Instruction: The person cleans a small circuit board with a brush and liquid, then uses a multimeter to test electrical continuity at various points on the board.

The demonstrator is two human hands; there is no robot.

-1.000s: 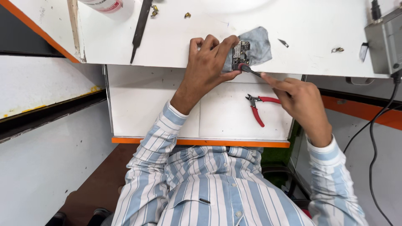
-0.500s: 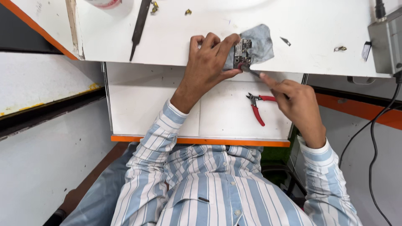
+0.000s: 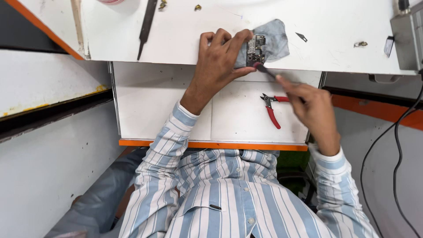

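Observation:
My left hand (image 3: 219,61) presses down on a small circuit board (image 3: 255,48) that lies on a grey cloth (image 3: 275,39) at the front edge of the white bench. My right hand (image 3: 310,105) grips a thin dark-tipped tool, apparently a small brush (image 3: 263,69), whose tip touches the lower edge of the board. The right hand is blurred with motion.
Red-handled cutters (image 3: 272,109) lie on the pulled-out white drawer shelf (image 3: 167,105) below the bench. A long dark flat tool (image 3: 146,26) rests at the upper left. A grey metal box (image 3: 407,35) stands at the right, with black cables (image 3: 396,145) hanging down. Small scraps dot the bench.
My right hand has shifted slightly with the brush, stroking at the board's lower edge. The left hand stays on the board. My head view drifted a little.

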